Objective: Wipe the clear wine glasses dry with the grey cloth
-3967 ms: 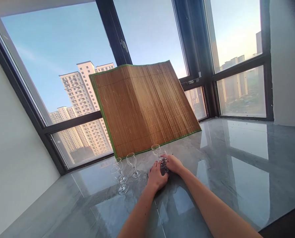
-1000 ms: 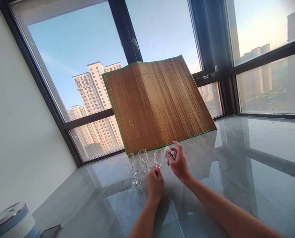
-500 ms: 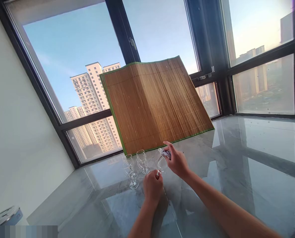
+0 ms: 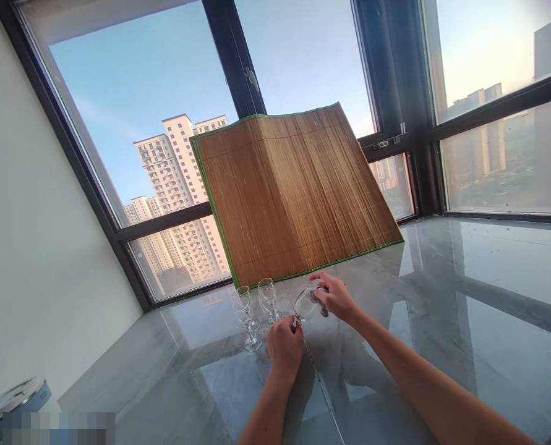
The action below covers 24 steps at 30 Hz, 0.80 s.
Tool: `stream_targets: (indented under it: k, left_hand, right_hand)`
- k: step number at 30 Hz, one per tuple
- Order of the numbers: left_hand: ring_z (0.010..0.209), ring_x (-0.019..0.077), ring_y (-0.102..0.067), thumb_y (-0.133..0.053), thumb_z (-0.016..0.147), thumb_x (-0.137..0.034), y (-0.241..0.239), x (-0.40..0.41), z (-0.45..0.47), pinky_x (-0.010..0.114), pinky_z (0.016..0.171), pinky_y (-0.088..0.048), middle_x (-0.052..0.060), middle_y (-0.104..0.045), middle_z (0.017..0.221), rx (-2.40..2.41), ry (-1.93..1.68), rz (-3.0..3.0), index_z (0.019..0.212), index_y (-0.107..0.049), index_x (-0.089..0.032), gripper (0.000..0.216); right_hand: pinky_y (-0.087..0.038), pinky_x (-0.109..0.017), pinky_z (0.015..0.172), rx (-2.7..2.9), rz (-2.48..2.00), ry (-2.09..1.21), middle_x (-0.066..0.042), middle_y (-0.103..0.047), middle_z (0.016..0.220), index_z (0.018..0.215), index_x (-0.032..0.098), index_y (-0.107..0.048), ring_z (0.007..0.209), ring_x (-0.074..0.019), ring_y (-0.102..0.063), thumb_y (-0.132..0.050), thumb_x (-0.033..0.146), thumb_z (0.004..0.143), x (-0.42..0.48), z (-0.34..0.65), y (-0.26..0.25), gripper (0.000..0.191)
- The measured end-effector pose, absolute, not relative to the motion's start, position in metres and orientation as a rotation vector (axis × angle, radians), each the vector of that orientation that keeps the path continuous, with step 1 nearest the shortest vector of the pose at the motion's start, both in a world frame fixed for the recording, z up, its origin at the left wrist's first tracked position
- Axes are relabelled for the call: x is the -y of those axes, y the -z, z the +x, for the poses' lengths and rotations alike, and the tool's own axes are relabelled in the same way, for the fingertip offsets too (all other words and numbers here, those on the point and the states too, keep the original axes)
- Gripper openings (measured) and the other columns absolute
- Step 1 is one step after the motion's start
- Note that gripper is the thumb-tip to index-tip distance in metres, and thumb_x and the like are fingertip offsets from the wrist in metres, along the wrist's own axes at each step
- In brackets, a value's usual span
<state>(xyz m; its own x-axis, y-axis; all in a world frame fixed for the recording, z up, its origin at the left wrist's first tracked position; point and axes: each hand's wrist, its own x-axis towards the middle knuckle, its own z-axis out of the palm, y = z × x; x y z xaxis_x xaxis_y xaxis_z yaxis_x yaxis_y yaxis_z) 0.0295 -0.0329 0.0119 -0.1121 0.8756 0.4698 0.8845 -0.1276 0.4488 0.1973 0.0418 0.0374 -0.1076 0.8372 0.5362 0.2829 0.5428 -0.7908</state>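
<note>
My left hand [image 4: 285, 343] is closed around the lower part of a clear stemmed glass [image 4: 302, 306], which tilts with its bowl up and to the right. At the bowl's right side, my right hand [image 4: 337, 298] is closed on a small greyish-white cloth [image 4: 322, 304], pressed to the glass near the rim. The index finger reaches out past the cloth. Just left of my left hand, more clear stemmed glasses stand upright close together, one nearer [image 4: 242, 303] and one farther back [image 4: 266, 293]; they partly overlap.
A brown bamboo mat [image 4: 298, 198] with green edging stands propped against the window behind the glasses. The glossy grey stone surface [image 4: 423, 321] reflects the windows. At the lower left is a lidded white-and-blue container [image 4: 22, 398]. A white wall [image 4: 47, 216] rises at left.
My right hand and the cloth have shifted slightly right and down along the bowl, so more of the rim shows. My left hand keeps its hold.
</note>
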Motion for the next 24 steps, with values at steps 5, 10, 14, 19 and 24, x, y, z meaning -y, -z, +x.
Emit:
stream_targets:
  k: [5, 10, 14, 19, 24]
  left_hand:
    - [0.066, 0.0154, -0.055, -0.055, 0.083, -0.022, -0.012, 0.031, 0.029, 0.026, 0.061, -0.024, 0.004, -0.067, 0.072, 2.059, 1.051, -2.078, 0.070, -0.069, -0.020, 0.020]
    - [0.064, 0.0152, -0.055, -0.053, 0.086, -0.025, -0.012, 0.029, 0.027, 0.026, 0.060, -0.024, 0.004, -0.068, 0.071, 2.076, 1.103, -2.069, 0.070, -0.069, -0.020, 0.024]
    - [0.065, 0.0162, -0.057, -0.056, 0.086, -0.027, -0.010, 0.029, 0.025, 0.026, 0.061, -0.026, 0.005, -0.069, 0.072, 2.113, 1.112, -2.055, 0.072, -0.071, -0.021, 0.021]
    - [0.071, 0.0186, -0.060, -0.058, 0.084, -0.028, -0.007, 0.031, 0.022, 0.026, 0.063, -0.029, 0.005, -0.071, 0.078, 2.139, 1.117, -2.019, 0.079, -0.073, -0.022, 0.017]
    - [0.077, 0.0201, -0.062, -0.057, 0.084, -0.024, -0.008, 0.033, 0.022, 0.027, 0.066, -0.031, 0.005, -0.072, 0.081, 2.134, 1.079, -2.004, 0.082, -0.073, -0.022, 0.016]
  right_hand:
    - [-0.036, -0.024, 0.055, 1.768, -0.922, -0.681, 0.004, -0.053, 0.056, 0.099, 0.018, -0.061, 0.055, -0.0139, -0.050, -0.042, 0.019, 0.074, -0.042, 0.198, -0.037, 0.031]
    - [-0.043, -0.027, 0.070, 1.802, -0.930, -0.690, -0.004, -0.065, 0.083, 0.108, 0.017, -0.061, 0.083, -0.0189, -0.056, -0.043, 0.015, 0.068, -0.034, 0.195, -0.043, 0.044]
    - [-0.045, -0.028, 0.075, 1.840, -0.980, -0.817, -0.004, -0.065, 0.089, 0.121, 0.018, -0.057, 0.091, -0.0197, -0.055, -0.043, 0.014, 0.064, -0.031, 0.194, -0.045, 0.058]
    - [-0.043, -0.021, 0.052, 1.873, -0.957, -1.124, -0.003, -0.062, 0.091, 0.136, 0.022, -0.043, 0.068, -0.0131, -0.054, -0.049, 0.016, 0.063, -0.028, 0.196, -0.044, 0.074]
    - [-0.037, -0.015, 0.041, 1.937, -0.980, -1.218, -0.002, -0.062, 0.096, 0.142, 0.030, -0.034, 0.064, -0.0119, -0.056, -0.054, 0.014, 0.057, -0.022, 0.202, -0.048, 0.088]
